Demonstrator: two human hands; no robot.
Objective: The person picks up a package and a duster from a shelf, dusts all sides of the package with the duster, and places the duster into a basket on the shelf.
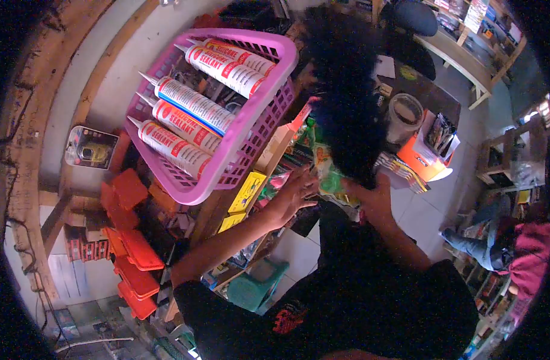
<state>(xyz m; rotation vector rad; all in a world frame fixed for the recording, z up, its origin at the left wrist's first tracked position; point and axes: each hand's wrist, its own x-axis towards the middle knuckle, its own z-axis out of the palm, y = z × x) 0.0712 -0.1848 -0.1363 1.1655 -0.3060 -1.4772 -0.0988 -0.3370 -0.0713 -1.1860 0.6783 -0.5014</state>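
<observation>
My left hand (296, 196) reaches up from the lower left, its fingers spread beside a green-and-clear plastic packet (330, 179). Fingertips of that hand are at the packet's left edge; whether they press on it I cannot tell. On the other side, my right hand (372, 197) has its fingers bent onto the packet's right part and grips it. A dark fuzzy mass (350, 90) covers the area above the packet and hides part of the right hand. The packet's contents are too blurred to name.
A pink basket (285, 48) of silicone sealant tubes (191, 102) stands at upper left. Yellow boxes (246, 191) line the shelf below it. Orange-red bins (137, 249) sit at left, a green stool (258, 285) below. At right are an orange box (420, 157), a jar (405, 114) and a person (527, 255).
</observation>
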